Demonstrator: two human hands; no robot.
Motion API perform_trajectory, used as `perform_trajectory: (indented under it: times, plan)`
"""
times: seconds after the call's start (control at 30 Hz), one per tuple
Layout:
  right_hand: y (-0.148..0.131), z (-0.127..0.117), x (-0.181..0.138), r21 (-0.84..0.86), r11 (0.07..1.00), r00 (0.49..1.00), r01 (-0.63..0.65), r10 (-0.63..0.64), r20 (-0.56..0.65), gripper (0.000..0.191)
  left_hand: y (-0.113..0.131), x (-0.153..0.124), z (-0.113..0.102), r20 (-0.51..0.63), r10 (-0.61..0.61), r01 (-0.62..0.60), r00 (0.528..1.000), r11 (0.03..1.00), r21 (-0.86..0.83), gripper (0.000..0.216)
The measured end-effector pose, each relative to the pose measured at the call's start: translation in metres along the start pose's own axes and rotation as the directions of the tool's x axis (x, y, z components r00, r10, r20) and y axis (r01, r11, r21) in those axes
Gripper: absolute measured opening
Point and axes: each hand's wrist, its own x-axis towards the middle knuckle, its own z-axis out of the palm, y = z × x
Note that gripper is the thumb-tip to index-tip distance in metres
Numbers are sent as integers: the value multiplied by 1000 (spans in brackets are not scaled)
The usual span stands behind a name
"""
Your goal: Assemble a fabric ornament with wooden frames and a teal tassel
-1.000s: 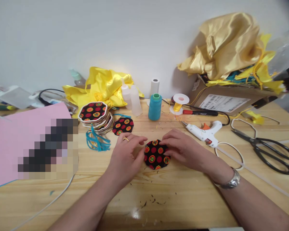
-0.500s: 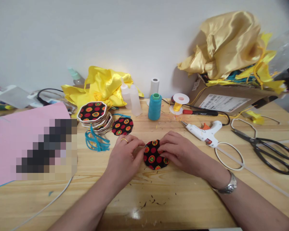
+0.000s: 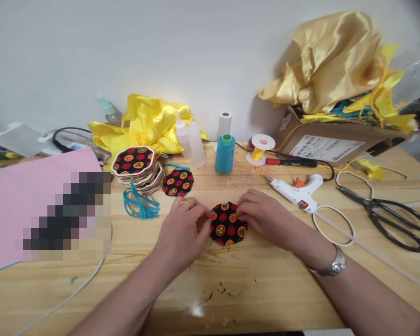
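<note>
A round black fabric piece [image 3: 227,228] with red and orange flower shapes lies on the wooden table between my hands. My left hand [image 3: 187,221], with a ring on one finger, pinches its left edge. At the upper right edge, my right hand [image 3: 261,212] has its fingertips closed on the fabric, a silver bracelet on its wrist. A second patterned piece [image 3: 178,182] lies just beyond my left hand. Farther left stands a stack of patterned pieces with white borders [image 3: 133,161], and blue tassels [image 3: 141,204] rest in front of it.
Behind are a blue thread spool [image 3: 225,156], plastic bottles [image 3: 196,147] and yellow satin [image 3: 150,121]. To the right lie a glue gun [image 3: 297,192], black scissors [image 3: 388,214], a white ring [image 3: 333,225] and a cardboard box [image 3: 325,142]. Pink paper [image 3: 42,186] covers the left side.
My right hand's fingers have drawn back slightly to the right and closed together, so more of the round fabric shows. My left hand barely moves at its edge.
</note>
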Motion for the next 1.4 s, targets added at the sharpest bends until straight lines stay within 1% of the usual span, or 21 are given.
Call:
perform_trajectory:
  times: [0.13,0.2,0.23,0.3,0.37,0.4,0.47,0.57,0.77,0.87,0.97,1.03,1.1,1.17,1.2,1.27,1.33,1.4]
  plan:
    - [0,-4,0,33,999,1000,-23,23,-1,17,1,0,-1,14,-16,16,1000,1000,-3,12]
    - [-1,-7,-1,73,996,998,-47,49,-33,13,1,0,-2,-15,-28,28,999,1000,-12,10]
    - [-2,-8,-1,91,994,997,-58,63,-53,19,1,-1,-2,-36,-43,42,998,999,-23,12]
    - [-5,-10,-2,96,993,995,-67,73,-60,50,0,-1,-2,-71,-90,85,993,994,-75,21]
    - [-8,-9,-3,67,996,998,-61,63,-21,82,0,-2,-2,-70,-147,135,987,978,-157,29]
    - [-10,-8,-3,48,997,998,-59,59,5,93,0,-2,-2,-60,-175,160,983,967,-200,31]
    - [-13,-5,-2,15,998,998,-53,52,37,102,0,-1,-1,-39,-224,206,974,942,-267,34]
    - [-16,-2,-2,-22,999,998,-37,38,42,101,1,-1,0,-25,-267,246,963,917,-315,36]
    - [-17,-1,-1,-42,998,998,-41,43,46,94,2,-2,-2,-2,-294,279,956,908,-312,36]
    - [-17,-1,-1,-34,999,998,-36,38,56,92,2,-2,-2,-20,-283,262,959,910,-321,35]
    - [-18,-3,-1,-23,999,999,-30,31,23,90,2,-1,-3,-45,-327,288,944,884,-368,34]
    - [-18,-6,-2,-18,999,999,-27,26,-26,88,4,0,-4,-32,-378,330,925,843,-424,35]
    - [-18,-7,-2,-16,1000,997,-17,16,-69,85,6,2,-5,54,-421,386,906,766,-514,36]
    - [-19,-8,-2,-18,1000,996,1,-3,-91,84,9,3,-7,187,-430,445,883,643,-623,37]
    - [-19,-8,-2,-21,1000,995,8,-10,-94,84,10,4,-7,255,-416,470,873,574,-671,36]
    - [-20,-9,-2,-22,1000,996,11,-13,-88,84,12,4,-8,343,-381,497,859,457,-738,30]
    - [-20,-9,-3,8,1000,996,7,-6,-86,90,13,5,-8,376,-368,509,850,392,-767,23]
    - [-19,-9,-4,104,994,992,-25,38,-119,98,14,5,-9,393,-369,518,843,354,-779,19]
